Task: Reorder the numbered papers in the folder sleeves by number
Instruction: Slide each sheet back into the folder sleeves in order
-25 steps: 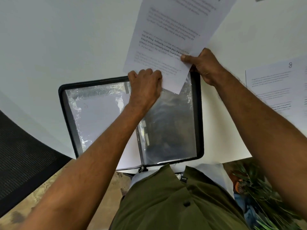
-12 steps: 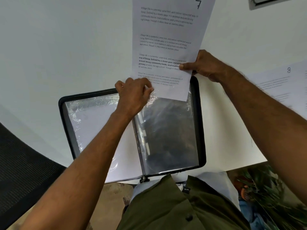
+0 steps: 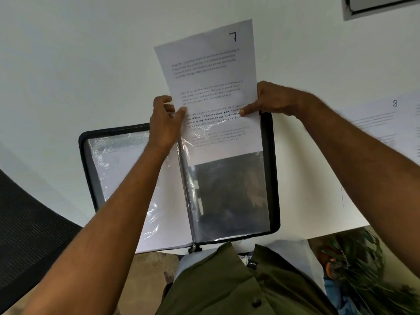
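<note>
Now both hands pinch paper 7 (image 3: 211, 87), partly slid into the folder's (image 3: 271, 178) right sleeve (image 3: 229, 196). Left hand (image 3: 164, 123) fingers grip its left edge; right hand (image 3: 272, 98) its right.

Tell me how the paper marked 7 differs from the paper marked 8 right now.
The paper marked 7 is pinched at both side edges, by the left hand and the right hand; the paper marked 8 lies untouched on the table. The 7's lower end sits inside the folder's right-hand sleeve; the 8 lies to the folder's right. Both are white printed sheets with handwritten numbers.
</note>
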Available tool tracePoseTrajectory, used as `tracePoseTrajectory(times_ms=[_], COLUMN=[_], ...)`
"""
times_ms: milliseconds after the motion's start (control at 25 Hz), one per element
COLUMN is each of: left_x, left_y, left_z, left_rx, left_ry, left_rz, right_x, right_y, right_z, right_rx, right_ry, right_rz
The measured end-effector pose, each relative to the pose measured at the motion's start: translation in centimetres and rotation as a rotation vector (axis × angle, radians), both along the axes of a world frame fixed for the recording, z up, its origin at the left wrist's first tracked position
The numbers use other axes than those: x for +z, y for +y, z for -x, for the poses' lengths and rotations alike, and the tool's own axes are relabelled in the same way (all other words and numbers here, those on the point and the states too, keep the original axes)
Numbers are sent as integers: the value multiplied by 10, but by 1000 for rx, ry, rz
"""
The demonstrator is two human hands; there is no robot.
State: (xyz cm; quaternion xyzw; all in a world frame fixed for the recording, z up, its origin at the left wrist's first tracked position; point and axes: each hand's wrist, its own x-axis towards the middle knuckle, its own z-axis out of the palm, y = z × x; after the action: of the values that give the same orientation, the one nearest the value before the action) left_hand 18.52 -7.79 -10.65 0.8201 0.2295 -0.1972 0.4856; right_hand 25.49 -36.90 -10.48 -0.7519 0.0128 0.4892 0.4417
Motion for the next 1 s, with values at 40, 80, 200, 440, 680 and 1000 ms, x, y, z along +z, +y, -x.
tracePoseTrajectory(times_ms=[40,80,200,440,680,1000], left_x=[1,-1,-4,-8,-11,-21], left_y=[-2,-2,1,11,11,17], left_z=[-2,-4,-6,-9,-13,-11], left_rx=[89,152,197,-61,127,-125], left_ry=[50,59,51,140,82,87], left_rz=[67,93,109,138,230,69], right_x=[-2,-3,2,6,5,11], right_y=[1,2,5,10,9,18], right_z=[2,4,2,-9,-2,3], right_rx=[64,123,58,-304,183,7], right_ry=[-5,-6,-36,-217,-127,-331], right_rz=[37,72,63,-110,120,3])
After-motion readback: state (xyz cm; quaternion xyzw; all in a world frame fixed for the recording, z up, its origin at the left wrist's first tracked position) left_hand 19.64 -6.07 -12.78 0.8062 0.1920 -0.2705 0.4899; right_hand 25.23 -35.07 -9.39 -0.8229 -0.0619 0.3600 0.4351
